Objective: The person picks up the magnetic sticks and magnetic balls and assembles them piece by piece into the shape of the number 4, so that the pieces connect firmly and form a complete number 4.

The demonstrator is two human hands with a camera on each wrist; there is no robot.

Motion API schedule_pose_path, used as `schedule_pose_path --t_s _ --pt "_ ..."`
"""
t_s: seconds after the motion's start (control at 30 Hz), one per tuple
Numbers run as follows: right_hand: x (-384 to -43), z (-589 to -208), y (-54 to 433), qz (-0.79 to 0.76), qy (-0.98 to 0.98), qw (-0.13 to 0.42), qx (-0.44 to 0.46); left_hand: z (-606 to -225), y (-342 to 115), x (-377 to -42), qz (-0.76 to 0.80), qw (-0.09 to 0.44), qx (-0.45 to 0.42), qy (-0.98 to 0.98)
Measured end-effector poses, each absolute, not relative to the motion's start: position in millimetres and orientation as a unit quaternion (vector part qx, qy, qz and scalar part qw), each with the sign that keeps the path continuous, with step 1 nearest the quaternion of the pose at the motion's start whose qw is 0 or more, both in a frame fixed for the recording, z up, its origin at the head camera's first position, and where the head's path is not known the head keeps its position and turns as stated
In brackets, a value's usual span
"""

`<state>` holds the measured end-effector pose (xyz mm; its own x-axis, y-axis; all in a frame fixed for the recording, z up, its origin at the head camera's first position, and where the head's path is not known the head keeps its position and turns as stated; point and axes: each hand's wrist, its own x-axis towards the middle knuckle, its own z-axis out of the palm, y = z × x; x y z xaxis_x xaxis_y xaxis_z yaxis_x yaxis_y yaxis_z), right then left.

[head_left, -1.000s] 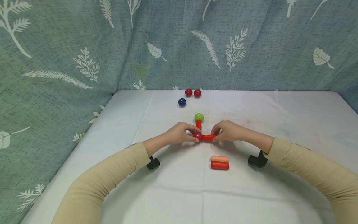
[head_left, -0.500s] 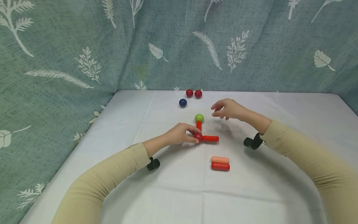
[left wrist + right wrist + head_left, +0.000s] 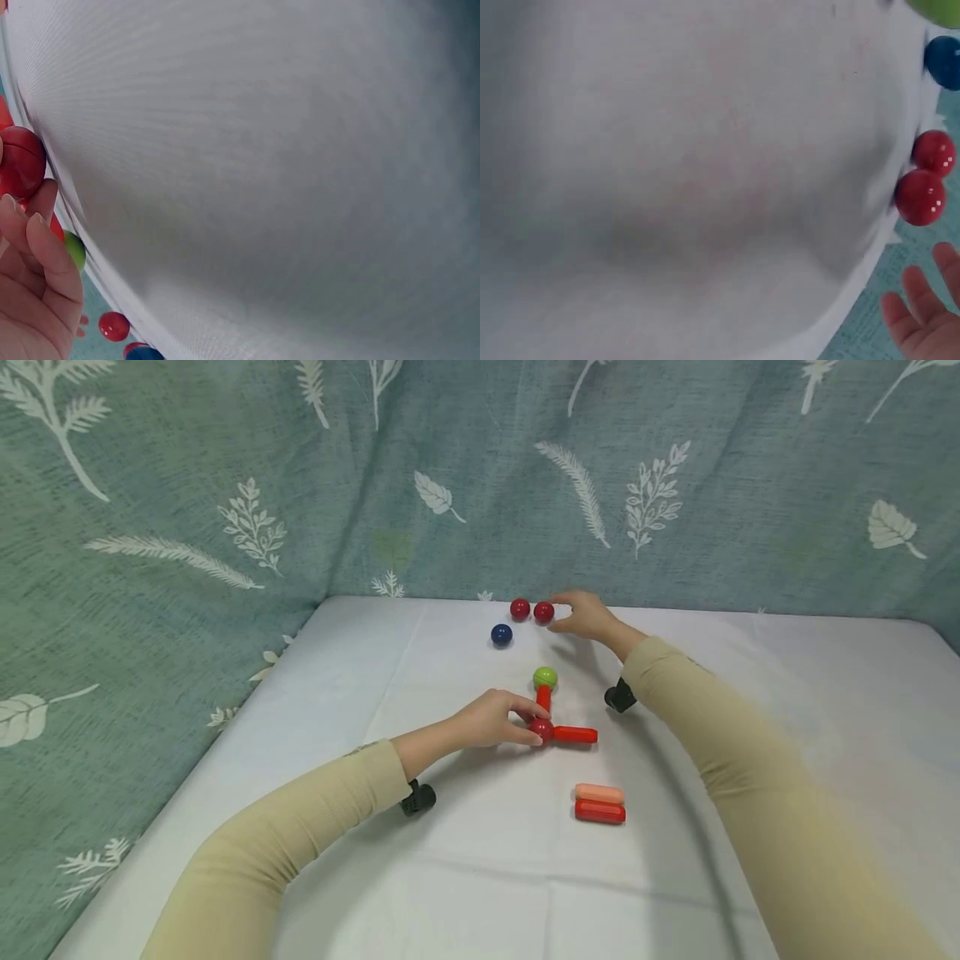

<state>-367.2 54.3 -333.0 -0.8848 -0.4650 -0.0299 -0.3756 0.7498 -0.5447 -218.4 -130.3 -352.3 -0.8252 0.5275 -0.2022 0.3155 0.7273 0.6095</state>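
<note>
My left hand point(image 3: 495, 720) pinches a red ball point(image 3: 542, 731) between thumb and fingers at the middle of the table. From that ball one red rod point(image 3: 575, 735) points right. A second red rod point(image 3: 543, 696) runs away from me to a green ball point(image 3: 545, 677). In the left wrist view the gripped red ball point(image 3: 22, 165) shows a groove across it. At the back, my right hand point(image 3: 588, 615) spreads thumb and fingers beside the right one of two red balls point(image 3: 543, 612). The right wrist view shows its fingers point(image 3: 924, 300) apart from that ball.
The other red ball point(image 3: 520, 609) sits left of it, with a dark blue ball point(image 3: 501, 635) just in front. A peach rod point(image 3: 599, 792) and a red rod point(image 3: 600, 812) lie side by side nearer me. A patterned green curtain point(image 3: 480, 485) hangs behind the white-covered table point(image 3: 465, 893).
My right hand has let go of the right-pointing red rod and moved away to the red balls at the back. The left hand keeps its hold on the joined red ball.
</note>
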Motion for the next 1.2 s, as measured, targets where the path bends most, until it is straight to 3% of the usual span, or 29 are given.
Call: schedule_pose_path --t_s 0.4,0.73,1.2 --pt "-382.6 -342.4 30.9 -0.158 0.943 0.129 -0.262 -348.8 -128.9 -215.8 0.287 0.185 0.236 0.91" --pt "-378.8 -343.8 31.9 -0.158 0.946 0.092 -0.267 -350.2 -130.2 -216.9 0.287 0.182 0.235 0.911" --pt "-368.0 -346.8 48.9 -0.223 0.943 0.099 -0.225 -349.4 -129.7 -216.9 0.288 0.186 0.229 0.911"
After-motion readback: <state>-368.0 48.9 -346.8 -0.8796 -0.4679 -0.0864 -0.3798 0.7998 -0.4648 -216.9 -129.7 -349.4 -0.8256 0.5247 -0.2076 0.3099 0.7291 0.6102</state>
